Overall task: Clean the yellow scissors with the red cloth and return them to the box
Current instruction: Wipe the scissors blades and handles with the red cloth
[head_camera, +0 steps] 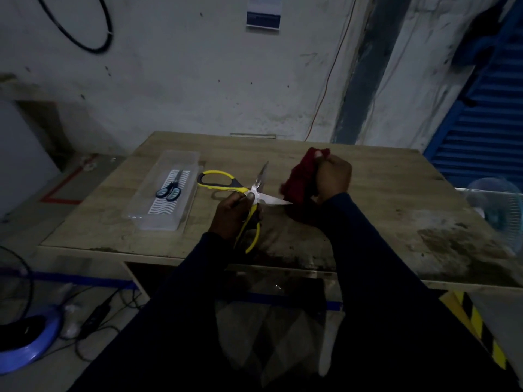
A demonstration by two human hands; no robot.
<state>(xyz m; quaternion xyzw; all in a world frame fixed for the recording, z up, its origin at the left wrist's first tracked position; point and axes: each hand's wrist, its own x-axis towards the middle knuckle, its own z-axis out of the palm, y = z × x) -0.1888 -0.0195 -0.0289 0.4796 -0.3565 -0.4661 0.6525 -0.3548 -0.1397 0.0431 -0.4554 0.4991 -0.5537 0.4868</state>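
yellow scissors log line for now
left hand: grips yellow scissors, blades open | right hand: red cloth at blade tip | box: small scissors inside

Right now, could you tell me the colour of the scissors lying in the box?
The boxed scissors have blue-and-black handles; head view.

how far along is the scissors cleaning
Done: the yellow scissors are out of the box, spread open in the left hand. In hand: the right hand holds the red cloth at one blade tip. Left: finishing the wipe and returning them to the box, where blue scissors lie.
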